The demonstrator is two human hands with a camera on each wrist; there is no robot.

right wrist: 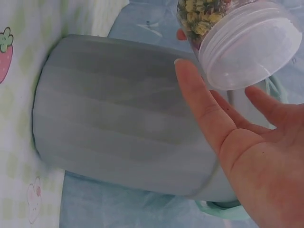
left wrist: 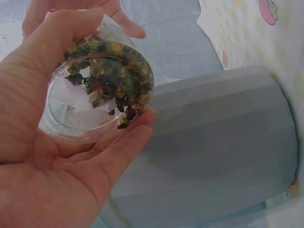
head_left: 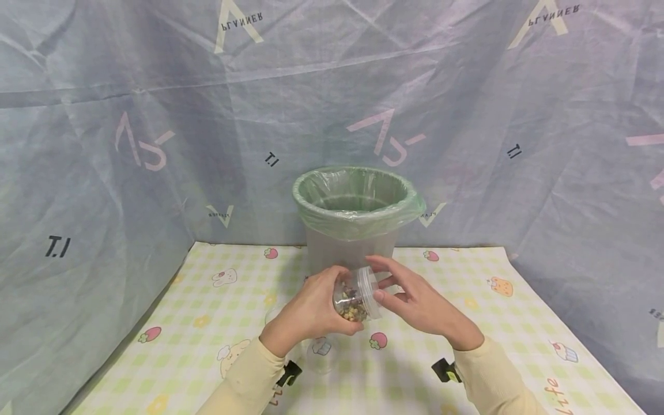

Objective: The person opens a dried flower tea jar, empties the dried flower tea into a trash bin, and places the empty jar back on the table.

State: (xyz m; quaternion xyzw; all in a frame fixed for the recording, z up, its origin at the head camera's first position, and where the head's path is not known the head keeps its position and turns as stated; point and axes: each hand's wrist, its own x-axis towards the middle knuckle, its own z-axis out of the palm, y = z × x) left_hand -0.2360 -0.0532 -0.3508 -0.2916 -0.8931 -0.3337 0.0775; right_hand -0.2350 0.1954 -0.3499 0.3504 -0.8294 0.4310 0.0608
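Note:
My left hand grips a clear plastic jar around its side, thumb and fingers on opposite sides. The jar lies tilted on its side above the table, its lidded end toward the right. Dried yellow and dark flower-like pieces sit heaped along its lower wall. A clear screw lid covers that end. My right hand is beside the lid, fingers spread and slightly bent around it without closing on it. In the right wrist view its fingertips are right by the lid's rim.
A grey bin lined with a green plastic bag stands just behind the hands. Faint clear round containers rest on the checked tablecloth near the left forearm. Grey-blue printed cloth hangs around the back and sides.

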